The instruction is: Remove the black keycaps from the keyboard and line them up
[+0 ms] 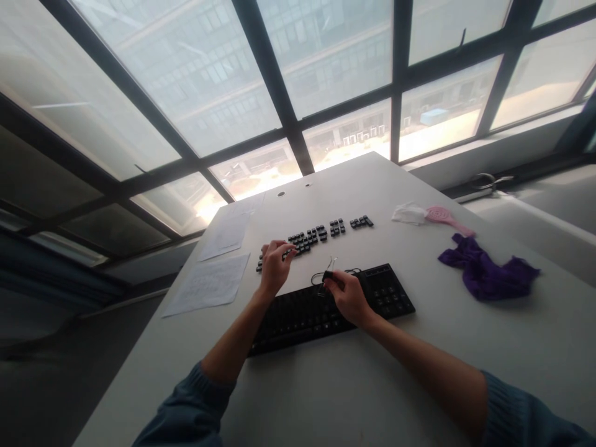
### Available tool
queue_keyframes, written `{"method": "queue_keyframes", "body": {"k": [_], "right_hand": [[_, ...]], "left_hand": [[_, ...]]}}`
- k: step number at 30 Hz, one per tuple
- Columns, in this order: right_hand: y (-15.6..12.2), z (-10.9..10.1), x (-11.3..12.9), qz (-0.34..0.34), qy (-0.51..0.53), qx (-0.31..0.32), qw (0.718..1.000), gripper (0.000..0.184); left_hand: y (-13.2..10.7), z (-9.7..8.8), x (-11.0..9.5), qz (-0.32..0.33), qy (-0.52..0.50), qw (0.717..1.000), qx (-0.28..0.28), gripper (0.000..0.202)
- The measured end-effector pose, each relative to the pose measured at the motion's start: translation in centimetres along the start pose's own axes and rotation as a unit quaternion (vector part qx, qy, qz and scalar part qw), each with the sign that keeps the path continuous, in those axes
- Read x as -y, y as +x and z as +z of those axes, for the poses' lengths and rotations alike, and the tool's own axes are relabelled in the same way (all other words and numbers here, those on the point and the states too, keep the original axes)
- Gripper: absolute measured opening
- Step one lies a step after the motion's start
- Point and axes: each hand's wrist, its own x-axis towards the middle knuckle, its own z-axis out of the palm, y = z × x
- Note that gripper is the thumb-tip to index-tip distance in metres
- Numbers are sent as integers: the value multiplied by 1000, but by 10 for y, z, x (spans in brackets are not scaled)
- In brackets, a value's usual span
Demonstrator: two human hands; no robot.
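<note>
A black keyboard [321,310] lies across the desk before me, many of its keys dark and hard to make out. My right hand [348,297] is closed around the dark handle of a wire keycap puller [332,266], held over the keyboard's back edge. Its thin wires stick out past the fingers. Beyond the keyboard, black keycaps [321,233] lie in rows and small groups. My left hand [275,268] is at the left end of these rows, thumb and fingers in a pinch. Whatever sits between those fingertips is too small to make out.
Printed paper sheets [209,284] lie on the left of the white desk [372,397]. To the right are a crumpled white tissue [410,213], a pink handheld item with a round head [440,215] and a purple cloth [488,273]. Large windows stand behind the desk.
</note>
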Motion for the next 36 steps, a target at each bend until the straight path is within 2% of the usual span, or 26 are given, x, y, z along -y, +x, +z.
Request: {"method": "queue_keyframes", "body": {"k": [3,5,8,11,15,19,24,28,33,36], "right_hand": [[1,-2,3,3,2,-18,1000,19],[2,-5,6,-1,-9,-21,1000,18],[2,-10,9,-13,-43,-6,999,18],[0,-14,9,-19,-77,36,996,19],[-4,-15,5,-36,-111,92,989,18],[-6,-15,7,-84,-141,135,977,19],[-14,-17,12,-151,-143,199,958,19],[-19,-18,9,-152,-143,192,959,20],[-19,-19,7,-126,-106,164,973,18],[-17,-20,8,-119,-87,160,976,16]], "left_hand": [[-33,-22,-20,-8,-35,999,4,17],[-59,-29,-37,-9,-65,998,23,19],[-91,-27,-59,-11,-110,992,65,20],[-110,-20,-71,-21,-143,986,83,21],[-116,-13,-72,-28,-156,983,87,18],[-114,-15,-71,-33,-165,982,87,16],[-113,-27,-76,6,-199,968,154,13],[-115,-26,-80,30,-194,960,200,11],[-120,-12,-79,33,-165,966,194,11],[-122,-11,-81,39,-155,969,186,9]]}}
